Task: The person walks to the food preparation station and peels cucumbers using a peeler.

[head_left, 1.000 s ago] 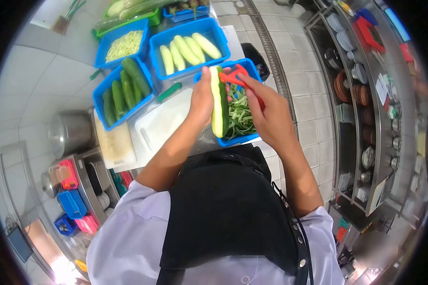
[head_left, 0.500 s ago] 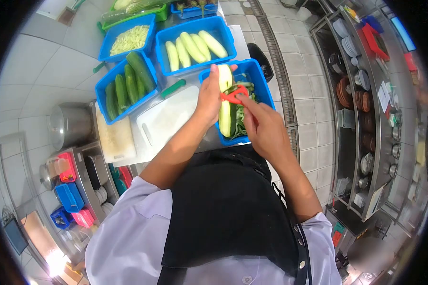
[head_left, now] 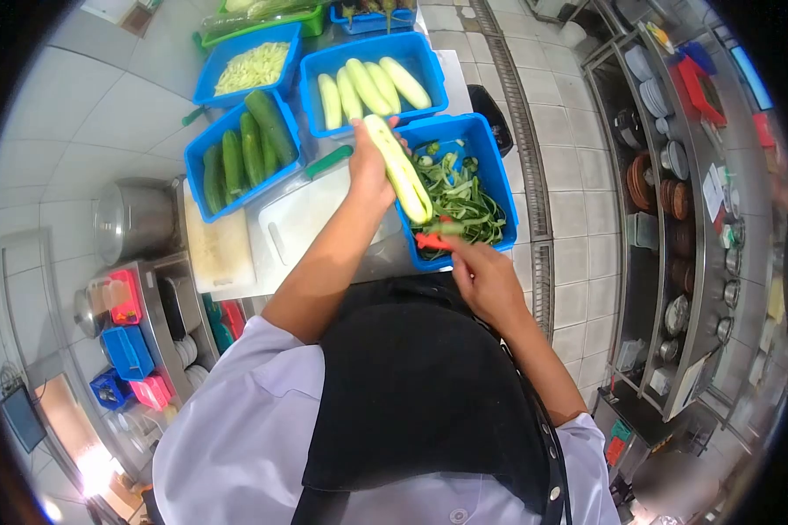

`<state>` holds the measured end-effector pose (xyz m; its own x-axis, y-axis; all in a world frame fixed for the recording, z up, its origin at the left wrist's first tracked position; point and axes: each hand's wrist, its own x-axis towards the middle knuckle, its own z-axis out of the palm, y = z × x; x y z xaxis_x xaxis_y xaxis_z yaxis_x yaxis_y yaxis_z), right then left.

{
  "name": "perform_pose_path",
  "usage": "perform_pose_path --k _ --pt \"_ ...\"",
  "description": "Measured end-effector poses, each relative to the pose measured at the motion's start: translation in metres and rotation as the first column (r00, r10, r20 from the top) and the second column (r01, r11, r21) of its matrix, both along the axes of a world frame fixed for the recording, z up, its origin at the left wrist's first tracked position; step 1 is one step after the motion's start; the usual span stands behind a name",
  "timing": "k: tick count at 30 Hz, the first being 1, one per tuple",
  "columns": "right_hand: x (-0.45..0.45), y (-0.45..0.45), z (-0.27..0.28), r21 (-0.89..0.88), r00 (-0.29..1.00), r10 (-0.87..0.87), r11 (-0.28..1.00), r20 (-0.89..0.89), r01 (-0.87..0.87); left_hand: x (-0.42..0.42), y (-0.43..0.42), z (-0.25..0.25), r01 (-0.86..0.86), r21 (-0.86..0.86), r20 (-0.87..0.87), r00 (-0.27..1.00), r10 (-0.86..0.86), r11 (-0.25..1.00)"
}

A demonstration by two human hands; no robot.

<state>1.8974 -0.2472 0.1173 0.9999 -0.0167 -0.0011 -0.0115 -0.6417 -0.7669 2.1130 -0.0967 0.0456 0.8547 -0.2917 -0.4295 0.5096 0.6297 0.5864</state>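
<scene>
White wall [head_left: 96, 105] at ten o'clock, steel table [head_left: 383, 255] at eleven, tiled floor [head_left: 567, 179] at two, rack [head_left: 685, 232] at three.
Left hand [head_left: 374, 175] wraps the pale squash's [head_left: 400, 172] upper end; its long axis slants eleven to five, lower end over the blue tub [head_left: 510, 188]; right hand [head_left: 490, 284] pinches a red peeler [head_left: 432, 241] near that end.

Head view: above and behind left hand [head_left: 374, 173] and right hand [head_left: 492, 284]; faces forward, down; near, wide.
</scene>
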Motion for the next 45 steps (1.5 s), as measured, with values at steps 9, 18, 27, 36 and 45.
perform_pose_path --k 9,18,27,36,45 --pt "0.031 -0.009 0.042 0.361 0.984 -0.042 0.927 -0.173 0.103 -0.006 0.002 0.047 0.076 0.175 0.103 0.99 -0.095 0.982" --pt "0.071 0.009 0.051 -0.067 0.976 -0.105 0.991 0.19 0.119 -0.038 -0.014 0.065 0.232 0.143 0.162 0.954 -0.254 0.962" --pt "0.002 0.007 0.004 -0.086 0.999 -0.021 0.996 0.026 0.023 0.01 0.005 0.032 -0.001 0.054 0.069 0.998 -0.003 0.999" --pt "-0.005 -0.015 0.027 0.223 0.975 0.01 0.974 -0.221 0.04 0.007 0.002 0.031 -0.009 -0.071 -0.109 0.994 0.001 0.997" --pt "0.049 -0.014 0.079 0.07 0.955 -0.183 0.983 0.233 0.171 -0.048 -0.016 0.04 0.335 0.285 0.155 0.909 -0.388 0.898"
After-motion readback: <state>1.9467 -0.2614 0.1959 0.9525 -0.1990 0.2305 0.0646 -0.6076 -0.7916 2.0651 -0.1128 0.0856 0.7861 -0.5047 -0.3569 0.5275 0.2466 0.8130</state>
